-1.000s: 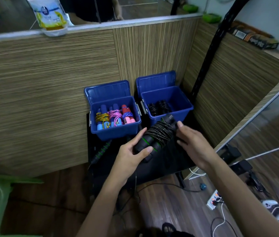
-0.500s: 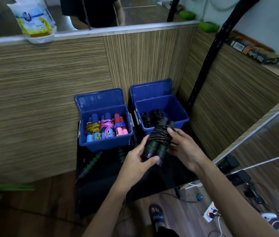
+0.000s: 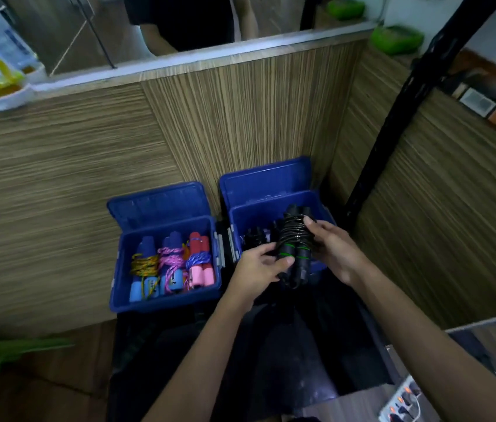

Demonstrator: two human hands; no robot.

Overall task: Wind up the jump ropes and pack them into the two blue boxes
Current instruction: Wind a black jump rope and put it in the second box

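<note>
Gripping wound black rope (image 3: pixel 294 239) in both hands over right blue box (image 3: pixel 274 205), left blue box (image 3: pixel 167 296) full of coloured ropes (image 3: pixel 169 263)

Your two bare forearms reach forward from bottom of view, converging toward centre. Your left hand (image 3: pixel 260 264) sits lower, palm turned inward, fingers curled, thumb pressed across near end of black bundle. Your right hand (image 3: pixel 333 249) sits slightly higher and farther, fingers wrapped round bundle's right side, index fingertip raised on top. Hands close together, not touching.
</note>
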